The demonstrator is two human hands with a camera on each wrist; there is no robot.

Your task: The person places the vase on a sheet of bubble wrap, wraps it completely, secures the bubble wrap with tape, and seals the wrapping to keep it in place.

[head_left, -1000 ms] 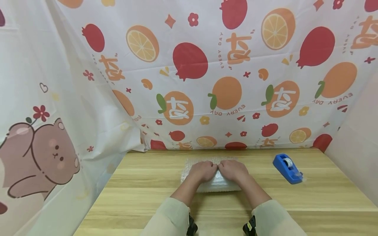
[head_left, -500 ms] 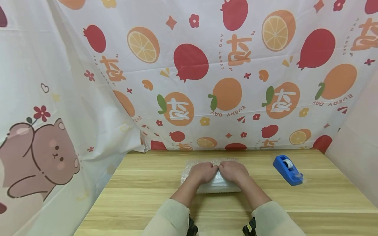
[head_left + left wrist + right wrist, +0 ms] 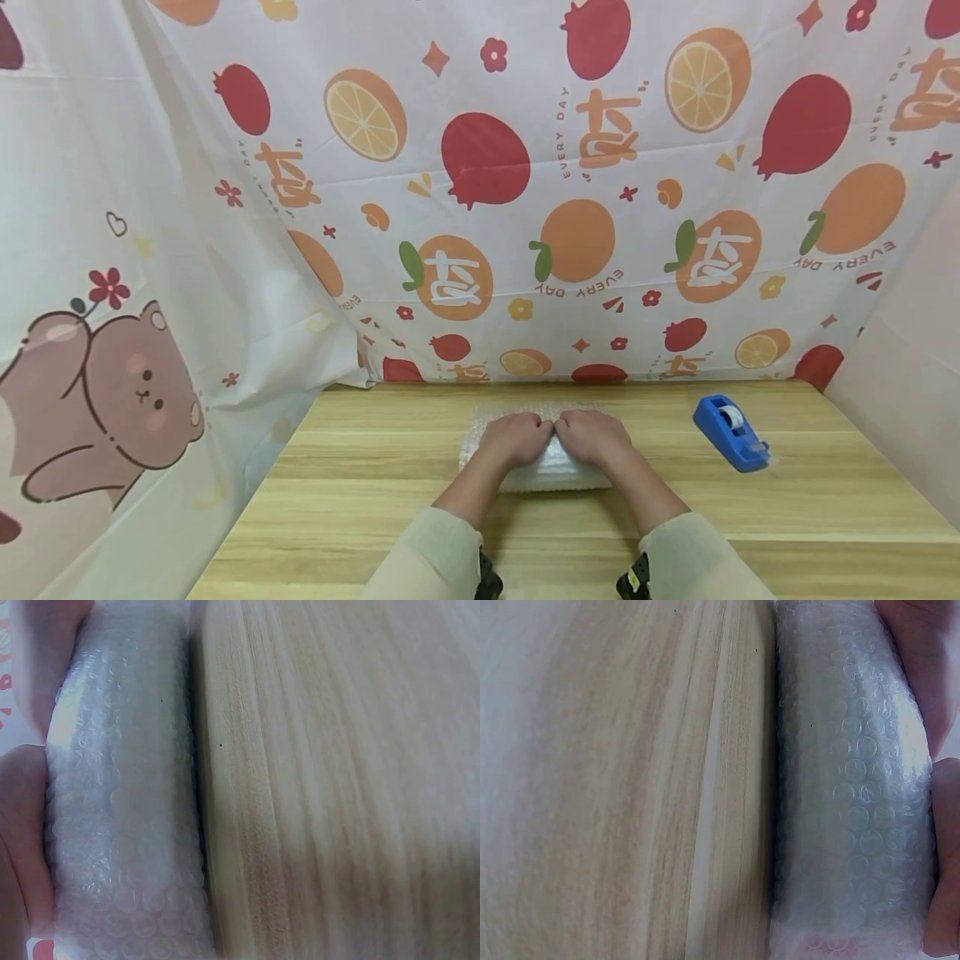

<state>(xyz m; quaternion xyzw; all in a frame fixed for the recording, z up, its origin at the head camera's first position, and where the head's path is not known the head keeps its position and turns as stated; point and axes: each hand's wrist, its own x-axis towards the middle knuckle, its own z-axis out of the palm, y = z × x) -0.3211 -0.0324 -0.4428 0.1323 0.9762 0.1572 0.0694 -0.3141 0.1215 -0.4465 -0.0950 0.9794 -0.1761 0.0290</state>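
Note:
A bundle of clear bubble wrap [image 3: 553, 473] lies on the wooden table; what is inside cannot be made out. On its top, my left hand [image 3: 516, 438] grips the wrap with curled fingers. Close beside it, my right hand [image 3: 596, 435] does the same, and the two hands meet at the thumb side over the middle. Both wrist views show the bundle's rounded near side, as bubble wrap [image 3: 127, 795] and as bubble wrap [image 3: 840, 802], with the hands at its upper edge. The fingertips are hidden.
A blue tape dispenser [image 3: 731, 432] with a roll of clear tape stands to the right of the bundle. The wooden tabletop [image 3: 360, 492] ends at a fruit-print curtain [image 3: 570, 167] behind, and another curtain with a bear print [image 3: 142, 392] hangs at left.

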